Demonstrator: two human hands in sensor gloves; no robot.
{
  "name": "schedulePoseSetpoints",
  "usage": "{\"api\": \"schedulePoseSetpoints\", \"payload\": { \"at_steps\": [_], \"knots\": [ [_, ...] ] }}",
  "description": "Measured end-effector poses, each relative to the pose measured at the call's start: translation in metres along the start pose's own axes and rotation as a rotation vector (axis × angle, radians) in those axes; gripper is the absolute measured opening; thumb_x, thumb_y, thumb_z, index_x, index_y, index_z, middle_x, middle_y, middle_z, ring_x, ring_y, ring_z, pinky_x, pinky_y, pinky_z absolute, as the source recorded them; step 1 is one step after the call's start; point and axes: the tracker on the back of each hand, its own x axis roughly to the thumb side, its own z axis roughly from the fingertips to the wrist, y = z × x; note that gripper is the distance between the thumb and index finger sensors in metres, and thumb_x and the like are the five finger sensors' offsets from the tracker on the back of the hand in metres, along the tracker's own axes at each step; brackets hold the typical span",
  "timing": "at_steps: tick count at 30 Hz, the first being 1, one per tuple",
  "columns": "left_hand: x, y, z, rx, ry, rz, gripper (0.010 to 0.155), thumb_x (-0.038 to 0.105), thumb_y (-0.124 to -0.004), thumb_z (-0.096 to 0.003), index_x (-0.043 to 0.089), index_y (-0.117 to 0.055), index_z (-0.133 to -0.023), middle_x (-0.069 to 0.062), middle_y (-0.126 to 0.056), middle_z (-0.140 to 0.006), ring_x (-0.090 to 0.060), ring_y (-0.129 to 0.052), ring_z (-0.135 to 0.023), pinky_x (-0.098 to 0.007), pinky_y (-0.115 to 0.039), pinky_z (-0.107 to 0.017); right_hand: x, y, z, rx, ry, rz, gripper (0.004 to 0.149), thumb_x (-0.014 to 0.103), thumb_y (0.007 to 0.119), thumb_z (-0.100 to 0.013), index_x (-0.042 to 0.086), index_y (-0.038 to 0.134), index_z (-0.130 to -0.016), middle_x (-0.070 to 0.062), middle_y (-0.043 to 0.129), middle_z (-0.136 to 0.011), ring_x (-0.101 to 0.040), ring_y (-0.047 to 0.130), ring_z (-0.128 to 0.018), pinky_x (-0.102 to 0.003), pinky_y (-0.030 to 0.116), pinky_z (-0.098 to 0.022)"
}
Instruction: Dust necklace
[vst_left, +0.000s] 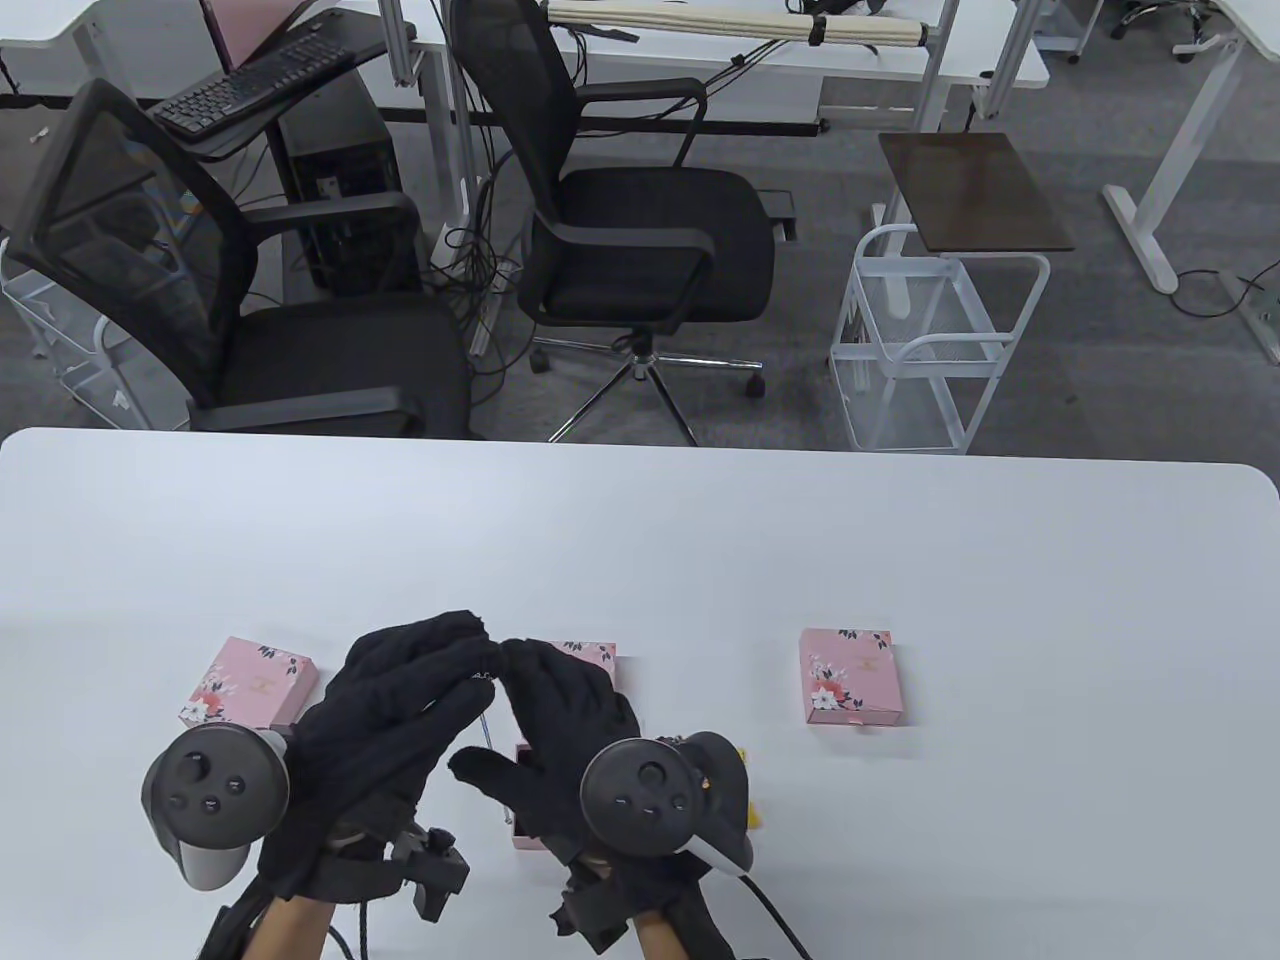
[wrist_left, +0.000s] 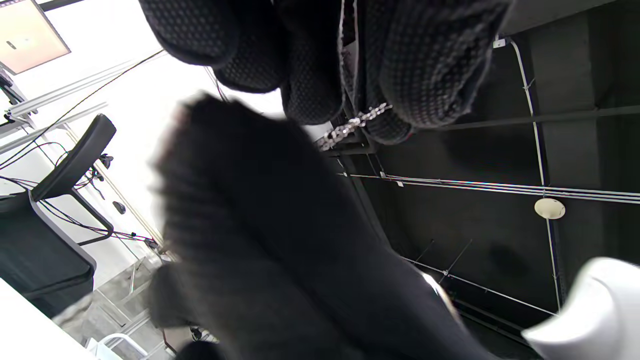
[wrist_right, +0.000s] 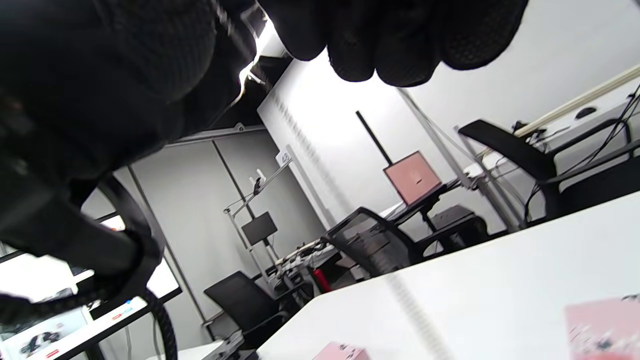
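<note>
A thin silver necklace (vst_left: 488, 720) hangs from my left hand (vst_left: 400, 700), raised above the white table (vst_left: 640, 540). In the left wrist view its chain (wrist_left: 350, 127) is pinched between my left fingertips (wrist_left: 425, 75). My right hand (vst_left: 565, 715) is beside it, fingers stretched up to meet the left fingertips at the chain, thumb spread apart. In the right wrist view the chain (wrist_right: 320, 165) is a blurred diagonal line below my right fingers (wrist_right: 390, 45). An open pink box part (vst_left: 525, 835) lies under my right hand.
A pink floral box (vst_left: 250, 685) lies left of my hands, another (vst_left: 585, 655) is half hidden behind my right hand, and a third (vst_left: 853, 677) lies to the right. A small yellow thing (vst_left: 750, 815) shows by my right tracker. Office chairs stand beyond the far edge.
</note>
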Motion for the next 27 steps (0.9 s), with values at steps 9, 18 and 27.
{"api": "schedulePoseSetpoints", "payload": {
  "at_steps": [9,18,27],
  "knots": [
    [0.001,-0.001,0.000,-0.028,-0.011,-0.018,0.038,0.045,-0.089,-0.0537,0.032,-0.092,-0.089,-0.007,-0.081,-0.108,-0.037,-0.067,-0.096,-0.054,-0.065,-0.069,-0.013,0.002,-0.004,-0.212,0.003,-0.178,0.035,0.030,0.077,-0.064,0.016,0.075,-0.096,-0.018,0.084,-0.095,-0.044,0.086,-0.078,-0.057,0.071,-0.062],
    [-0.006,0.008,0.000,0.062,0.001,0.018,0.037,0.045,-0.088,-0.0543,0.032,-0.092,-0.088,-0.004,-0.090,-0.100,-0.033,-0.077,-0.090,-0.051,-0.071,-0.066,-0.019,-0.015,0.001,-0.281,0.046,-0.110,0.035,0.029,0.076,-0.064,0.014,0.076,-0.096,-0.014,0.093,-0.081,-0.038,0.094,-0.064,-0.053,0.077,-0.056],
    [-0.017,0.023,-0.002,0.106,0.046,0.038,0.036,0.045,-0.088,-0.0544,0.032,-0.092,-0.088,-0.001,-0.096,-0.093,-0.029,-0.084,-0.085,-0.048,-0.076,-0.062,-0.032,-0.029,0.004,-0.285,0.110,-0.094,0.036,0.028,0.076,-0.063,0.012,0.078,-0.095,-0.013,0.095,-0.075,-0.036,0.095,-0.060,-0.052,0.078,-0.054]
  ]
}}
